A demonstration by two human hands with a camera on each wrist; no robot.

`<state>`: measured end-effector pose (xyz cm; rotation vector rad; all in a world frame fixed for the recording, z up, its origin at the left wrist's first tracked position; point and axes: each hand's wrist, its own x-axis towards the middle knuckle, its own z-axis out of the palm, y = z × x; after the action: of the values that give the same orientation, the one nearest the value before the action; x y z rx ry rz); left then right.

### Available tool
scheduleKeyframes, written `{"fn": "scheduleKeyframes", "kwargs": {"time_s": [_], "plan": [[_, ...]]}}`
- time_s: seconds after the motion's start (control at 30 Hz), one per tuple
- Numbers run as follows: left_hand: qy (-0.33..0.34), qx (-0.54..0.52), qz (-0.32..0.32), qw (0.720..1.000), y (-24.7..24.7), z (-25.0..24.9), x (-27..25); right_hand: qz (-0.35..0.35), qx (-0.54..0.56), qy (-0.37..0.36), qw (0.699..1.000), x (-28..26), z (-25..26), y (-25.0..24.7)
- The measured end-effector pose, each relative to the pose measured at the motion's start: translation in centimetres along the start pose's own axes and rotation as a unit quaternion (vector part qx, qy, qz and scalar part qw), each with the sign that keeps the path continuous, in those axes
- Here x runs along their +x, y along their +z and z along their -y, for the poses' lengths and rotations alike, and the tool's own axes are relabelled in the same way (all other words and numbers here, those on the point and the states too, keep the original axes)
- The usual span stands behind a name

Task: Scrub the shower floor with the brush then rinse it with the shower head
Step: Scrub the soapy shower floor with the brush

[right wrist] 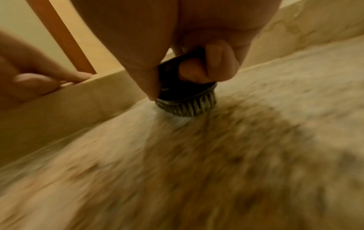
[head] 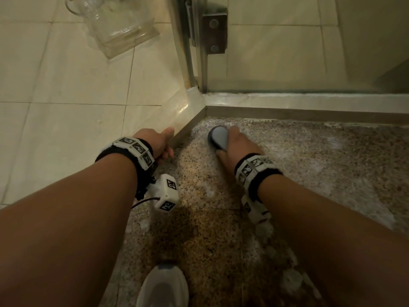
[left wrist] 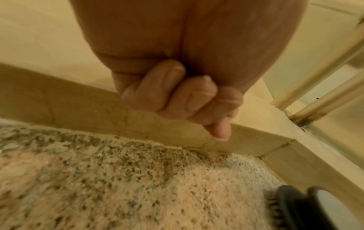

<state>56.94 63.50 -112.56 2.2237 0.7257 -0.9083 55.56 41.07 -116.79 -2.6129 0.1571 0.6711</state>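
I see my right hand (head: 238,144) with fingers (right wrist: 199,70) curled round the round dark brush (right wrist: 187,96), bristles down on the speckled stone shower floor (head: 309,165) near the corner. My left hand (head: 158,141) has fingers (left wrist: 171,91) curled, holding nothing, thumb on the smooth cream curb (head: 177,120). Beyond the curb stand a glass door (head: 276,52), its metal hinge (head: 214,32), and a clear glass jug (head: 115,23) on pale tiles.

black wristbands (head: 256,173) carrying white marker-printed camera blocks (head: 166,192), white shoe (head: 163,284).

Raised curb (head: 287,111) and glass door (head: 287,52) close ahead; open shower floor (head: 321,169) rightward
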Motion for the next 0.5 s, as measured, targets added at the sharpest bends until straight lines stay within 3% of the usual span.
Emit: {"fn": "scheduleKeyframes", "kwargs": {"time_s": [0.13,0.2,0.37,0.43,0.5], "plan": [[0.005,-0.012,-0.003,1.0,0.1,0.3,0.3,-0.038,0.008,0.066,0.997,2.0,-1.6,-2.6],[0.004,-0.03,0.004,1.0,0.1,0.4,0.4,-0.04,0.011,0.047,0.998,1.0,-0.5,-1.7],[-0.004,-0.025,0.0,1.0,0.0,0.0,0.1,0.055,-0.067,-0.059,0.995,-1.8,1.9,1.8],[0.003,0.031,-0.021,0.999,0.1,-0.4,-0.2,0.042,-0.056,-0.035,0.997,-0.4,0.9,0.8],[0.041,0.174,-0.056,0.982,0.2,-0.6,-0.4,0.007,-0.004,0.031,0.999,1.3,-0.5,-0.9]]}}
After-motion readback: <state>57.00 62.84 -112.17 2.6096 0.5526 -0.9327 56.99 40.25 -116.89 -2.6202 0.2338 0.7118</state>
